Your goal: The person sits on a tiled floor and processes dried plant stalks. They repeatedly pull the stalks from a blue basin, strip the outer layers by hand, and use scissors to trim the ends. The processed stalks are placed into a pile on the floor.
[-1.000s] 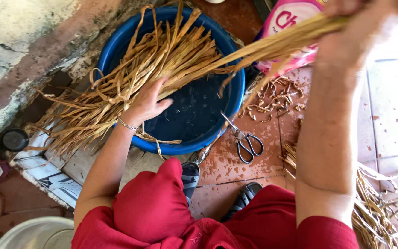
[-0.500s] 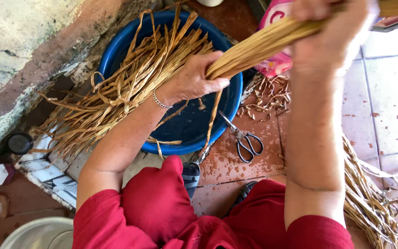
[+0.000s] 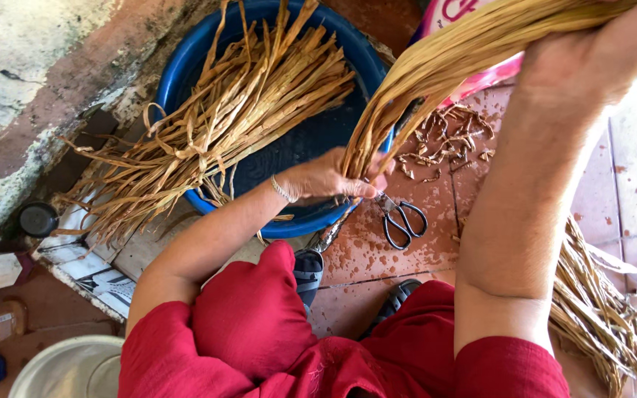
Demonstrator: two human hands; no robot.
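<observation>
Gripping the fibre bundle [image 3: 436, 66] up high in your closed right hand [image 3: 591, 59], you pinch its lower ends with your left hand [image 3: 329, 177], bundle slanting down-left toward the basin [image 3: 178, 74].

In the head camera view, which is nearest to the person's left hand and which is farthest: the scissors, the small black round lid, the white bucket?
From the left hand:
1. Scissors, on the tiled floor just right of and below the hand.
2. Small black round lid, far to the left by the wall.
3. White bucket, in the bottom left corner, farthest.
</observation>
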